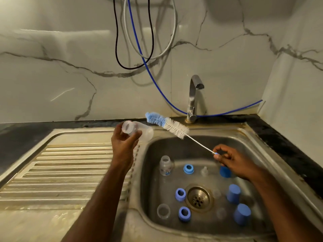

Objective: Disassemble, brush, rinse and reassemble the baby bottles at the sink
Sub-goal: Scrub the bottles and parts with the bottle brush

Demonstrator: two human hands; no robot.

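Nearest, low in the sink basin (153, 172): a blue cap (242, 213), a blue ring (184, 213) and a clear bottle (163, 211), all loose near the drain (199, 198). More rings, caps and a second small bottle (165, 165) scattered further back (some clear teats also, hard to make out).

Left hand (125, 142) raised above the edge of the draining board (61, 172), fingers curled around a clear bottle body (138, 131), mouth turned toward the camera. Right hand (232, 160) over the basin, thumb and fingertips pinching only the very end of the bottle brush (167, 124). Brush head beside the bottle, behind it, not in the mouth.

Risks, as judged: such an end grip gives little control, so bristles could miss the narrow mouth, bend the wire, or flick water. Bottle probably wet, so could slip and drop among the parts. Small teats close to the drain, easy to push about. Tap (194, 96) showing no water.
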